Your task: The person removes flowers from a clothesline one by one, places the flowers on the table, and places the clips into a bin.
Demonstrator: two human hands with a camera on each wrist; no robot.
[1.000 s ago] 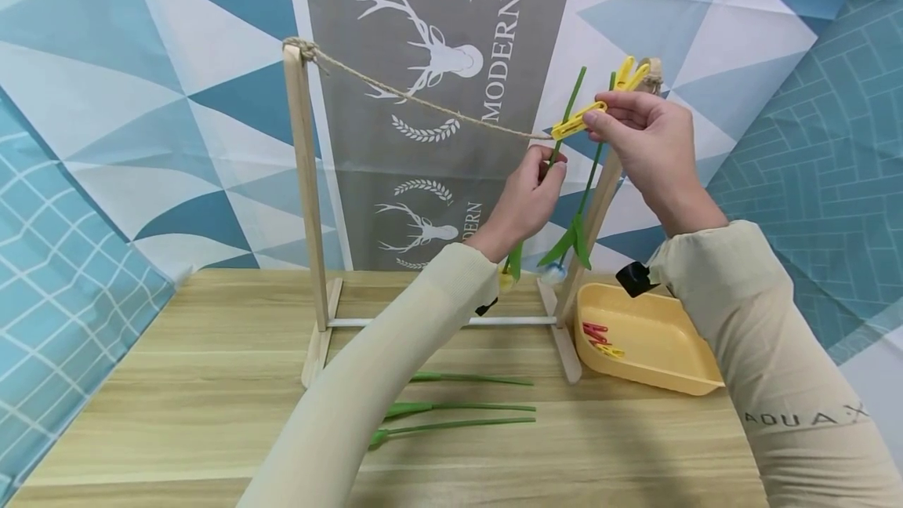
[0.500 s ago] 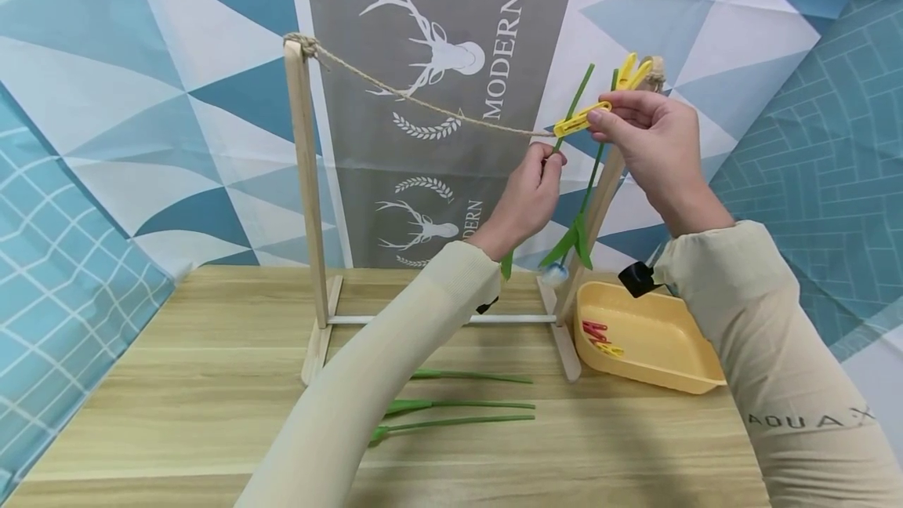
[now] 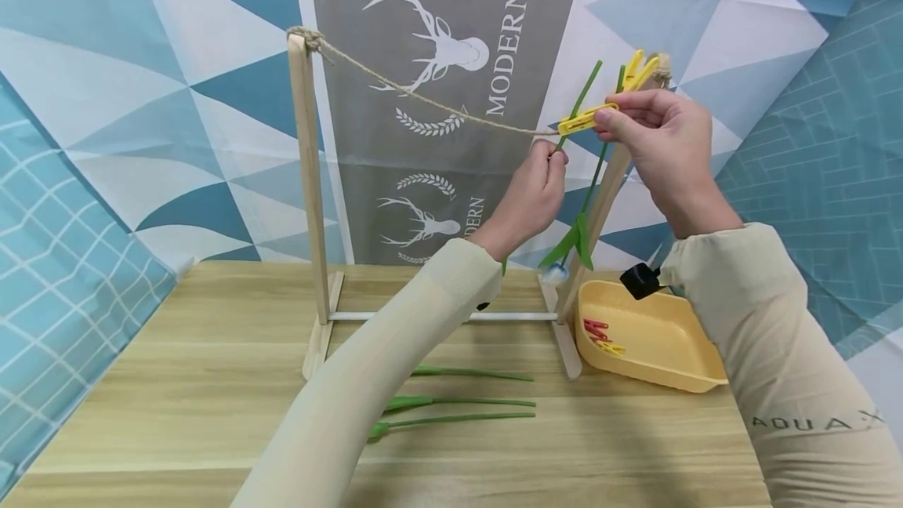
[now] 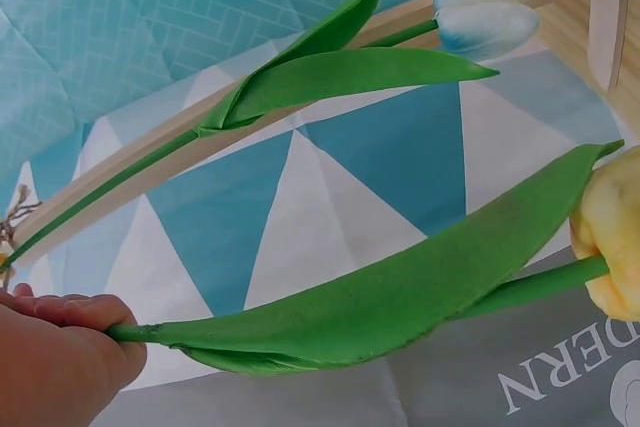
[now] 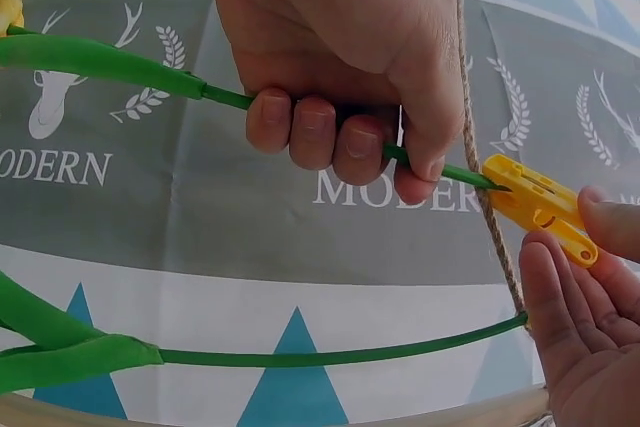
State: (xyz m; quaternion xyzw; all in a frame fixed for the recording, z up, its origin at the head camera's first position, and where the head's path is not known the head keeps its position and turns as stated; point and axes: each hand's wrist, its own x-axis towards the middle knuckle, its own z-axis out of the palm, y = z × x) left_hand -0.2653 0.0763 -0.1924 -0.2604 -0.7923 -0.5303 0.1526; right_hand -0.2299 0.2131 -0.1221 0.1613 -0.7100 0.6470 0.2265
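Fingers of my left hand (image 3: 529, 188) curl round the green stem of an artificial tulip, whose yellow bloom (image 4: 610, 237) hangs head down. My right hand (image 3: 669, 138) pinches the handles of a yellow clothespin (image 3: 578, 123) between thumb and fingers. In the right wrist view the clothespin's jaws sit over the stem and the twine (image 5: 490, 212), just above the left hand. Farther right, a blue-and-white tulip (image 4: 485, 22) hangs upside down from the same line, beside another yellow clothespin (image 3: 638, 71) near the post top.
A wooden frame (image 3: 308, 179) carries the sagging twine between two posts. Several green stems (image 3: 480, 400) lie on the table below, their other ends behind the left sleeve. At right stands a yellow basin (image 3: 670, 332) holding red and yellow clothespins (image 3: 600, 335).
The head view has shifted slightly. Both hands keep their holds, while the clothespin has turned a little flatter and the stem's top end has moved slightly right.
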